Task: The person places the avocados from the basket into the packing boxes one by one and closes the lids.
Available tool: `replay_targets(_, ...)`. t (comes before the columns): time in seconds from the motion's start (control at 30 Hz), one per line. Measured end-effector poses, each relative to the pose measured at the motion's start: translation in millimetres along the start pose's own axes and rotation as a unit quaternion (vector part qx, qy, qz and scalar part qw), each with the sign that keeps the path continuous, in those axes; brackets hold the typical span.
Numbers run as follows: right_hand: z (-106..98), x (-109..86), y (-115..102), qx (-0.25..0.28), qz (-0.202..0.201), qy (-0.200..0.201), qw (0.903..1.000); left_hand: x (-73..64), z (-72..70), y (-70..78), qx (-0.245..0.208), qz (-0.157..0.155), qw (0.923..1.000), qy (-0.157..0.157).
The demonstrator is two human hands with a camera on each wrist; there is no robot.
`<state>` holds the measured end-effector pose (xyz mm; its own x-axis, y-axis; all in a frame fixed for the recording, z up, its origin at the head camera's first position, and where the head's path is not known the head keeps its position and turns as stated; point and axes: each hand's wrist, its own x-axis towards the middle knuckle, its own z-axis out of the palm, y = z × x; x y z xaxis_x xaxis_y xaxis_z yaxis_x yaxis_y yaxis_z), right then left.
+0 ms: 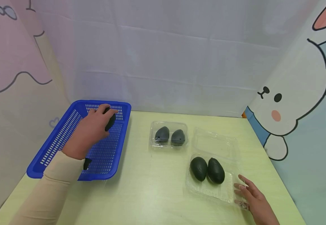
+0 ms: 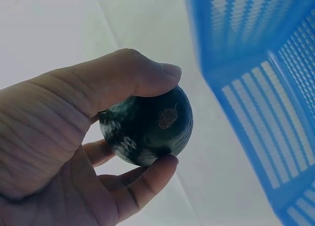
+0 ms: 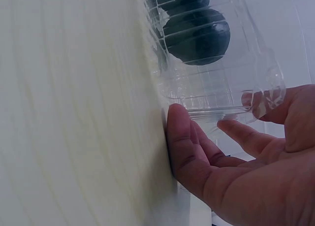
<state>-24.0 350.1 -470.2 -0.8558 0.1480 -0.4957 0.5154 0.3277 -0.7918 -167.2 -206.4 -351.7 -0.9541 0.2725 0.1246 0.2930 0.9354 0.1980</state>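
My left hand (image 1: 91, 129) grips a dark green avocado (image 2: 147, 125) between thumb and fingers, over the far part of the blue basket (image 1: 127, 125). A brown stem scar shows on its end in the left wrist view. At the right, two more avocados (image 1: 215, 171) lie side by side in an opened clear plastic clamshell box (image 1: 198, 189), its lid (image 1: 214, 145) folded back. My right hand (image 1: 254, 197) is at the box's right end, the fingers loosely bent against the clear wall, low near the table in the right wrist view.
A closed clear clamshell box (image 1: 169, 124) with two dark rounded fruits (image 1: 162, 134) inside stands at the middle back. The light wooden table (image 1: 146, 187) ends at a white cloth wall (image 1: 163, 68). Cartoon-printed cloth (image 1: 298, 103) hangs at the sides.
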Motion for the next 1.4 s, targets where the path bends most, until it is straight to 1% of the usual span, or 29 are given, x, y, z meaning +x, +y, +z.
replay_targets(0.23, -0.2, 1.2, 0.7, -0.001, 0.001, 0.000, 1.0000, -0.1, 0.3, 35.1, -0.005, 0.032, 0.9994, 0.011)
replay_targets(0.4, -0.7, 2.2, 2.0, -0.007, 0.003, 0.003, 1.0000, 1.6, 4.2, 59.2, -0.009, 0.064, 0.9974, 0.031)
replay_targets(0.6, -0.3, 1.4, 1.9, -0.007, 0.001, 0.004, 1.0000, 2.0, 12.1, 86.9, -0.003, 0.121, 0.9907, 0.063)
replay_targets(0.73, 0.0, 0.6, 1.3, -0.006, 0.001, 0.005, 1.0000, 3.6, 17.6, 105.0, 0.005, 0.151, 0.9855, 0.076)
replay_targets(0.8, 0.2, 0.5, 0.8, -0.006, 0.002, 0.005, 1.0000, 4.3, 19.9, 113.8, 0.011, 0.164, 0.9833, 0.078)
replay_targets(0.9, 0.4, 0.0, 0.1, -0.007, 0.003, 0.007, 1.0000, 5.2, 22.7, 126.7, 0.020, 0.177, 0.9814, 0.071)
replay_targets(0.97, 0.3, -0.3, 0.0, -0.006, 0.004, 0.007, 1.0000, 5.8, 24.6, 135.0, 0.023, 0.186, 0.9800, 0.067)
replay_targets(1.1, 0.2, -0.8, -0.2, -0.003, 0.005, 0.006, 1.0000, 7.5, 28.8, 151.7, 0.023, 0.206, 0.9758, 0.070)
replay_targets(1.27, 0.5, -0.3, -0.3, -0.007, 0.005, 0.005, 0.9999, 7.8, 32.3, 171.6, 0.029, 0.220, 0.9732, 0.060)
replay_targets(1.4, 0.7, 0.1, 0.3, -0.009, 0.003, 0.006, 0.9999, 6.8, 36.0, 185.9, 0.034, 0.237, 0.9695, 0.055)
